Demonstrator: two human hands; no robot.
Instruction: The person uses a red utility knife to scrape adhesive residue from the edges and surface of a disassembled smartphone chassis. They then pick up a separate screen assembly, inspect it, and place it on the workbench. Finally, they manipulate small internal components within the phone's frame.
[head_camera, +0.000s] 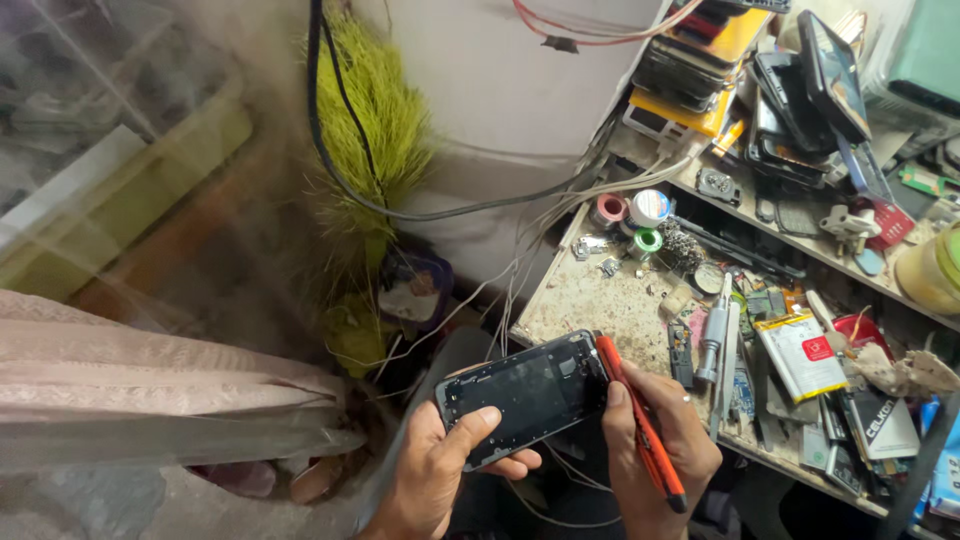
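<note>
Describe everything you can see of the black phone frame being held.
The black phone frame is a flat, rounded-corner rectangle, opened so its dark inner side faces up, with small fittings and screw points showing. It looks like plastic or metal. It lies lengthwise, tilted slightly, off the workbench edge. The left hand grips its lower edge, thumb on top. The right hand touches its right end, holding an orange screwdriver beside it.

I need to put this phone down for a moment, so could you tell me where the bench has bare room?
The one bare patch of the workbench lies at its near left corner, between the tape rolls behind and the opened phone in the left hand. Rightward, around the battery, parts crowd the surface; the stacked phones fill the shelf.
</note>
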